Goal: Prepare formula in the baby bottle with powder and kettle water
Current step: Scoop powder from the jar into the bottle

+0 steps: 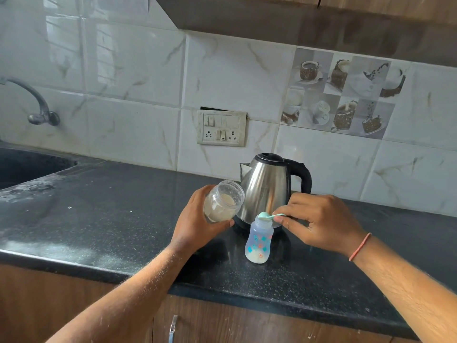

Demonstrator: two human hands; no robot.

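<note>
Baby bottle (259,240) stands uncapped at lower centre on the black counter (118,219), before the kettle (268,189). I see my left hand (195,224) gripping the tilted powder jar (222,201); my right hand (319,224) pinches a teal scoop (268,216) over the bottle's mouth.

Tap (37,105) over sink (27,164) far left; switchboard (221,128) on tiled wall (133,82); drawer handle (173,328), possibly

Glossy steel kettle (265,191), translucent plastic bottle (259,240), speckled polished countertop (111,219).
</note>
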